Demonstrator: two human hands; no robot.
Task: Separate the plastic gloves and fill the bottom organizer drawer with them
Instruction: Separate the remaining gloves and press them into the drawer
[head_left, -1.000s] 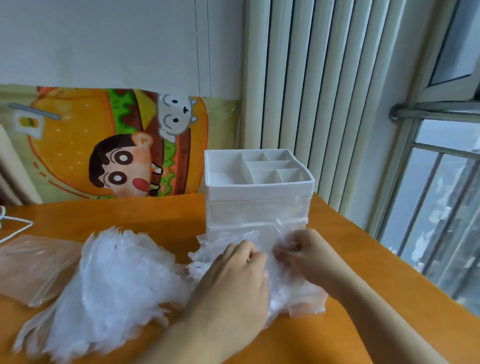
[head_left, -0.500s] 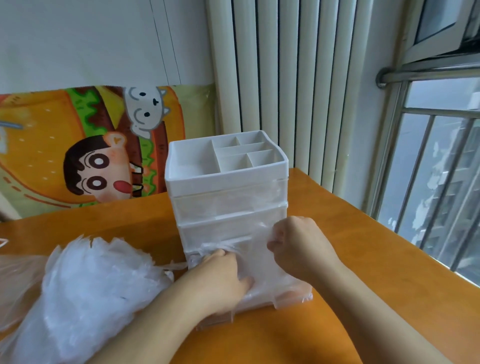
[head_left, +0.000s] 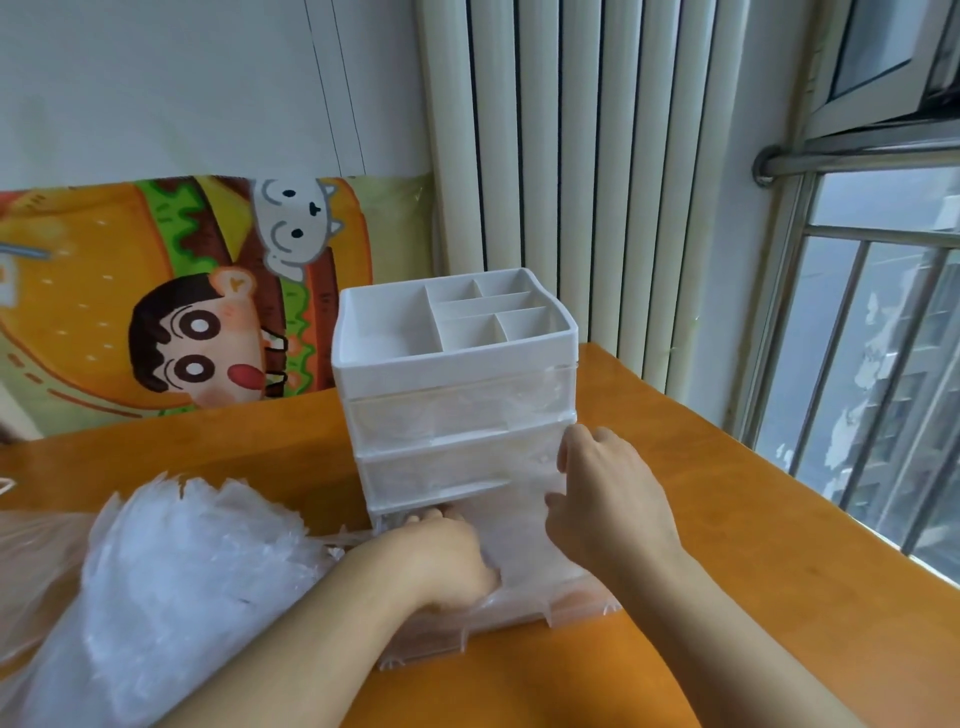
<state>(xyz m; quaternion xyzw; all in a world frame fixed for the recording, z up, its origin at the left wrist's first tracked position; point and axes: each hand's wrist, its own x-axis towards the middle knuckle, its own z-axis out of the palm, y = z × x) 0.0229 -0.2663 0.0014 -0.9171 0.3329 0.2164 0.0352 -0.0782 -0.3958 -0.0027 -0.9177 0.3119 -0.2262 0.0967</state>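
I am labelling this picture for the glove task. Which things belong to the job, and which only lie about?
Job: left hand, right hand, gloves in the open bottom drawer, organizer, glove pile.
Lying about: empty plastic bag, cartoon poster.

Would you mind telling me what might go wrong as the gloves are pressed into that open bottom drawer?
1. Gloves in the bottom drawer sit high; edges may snag when it closes.
2. Both the left hand and right hand press near the organizer, which might slide.
3. The loose glove pile could slip off the table.
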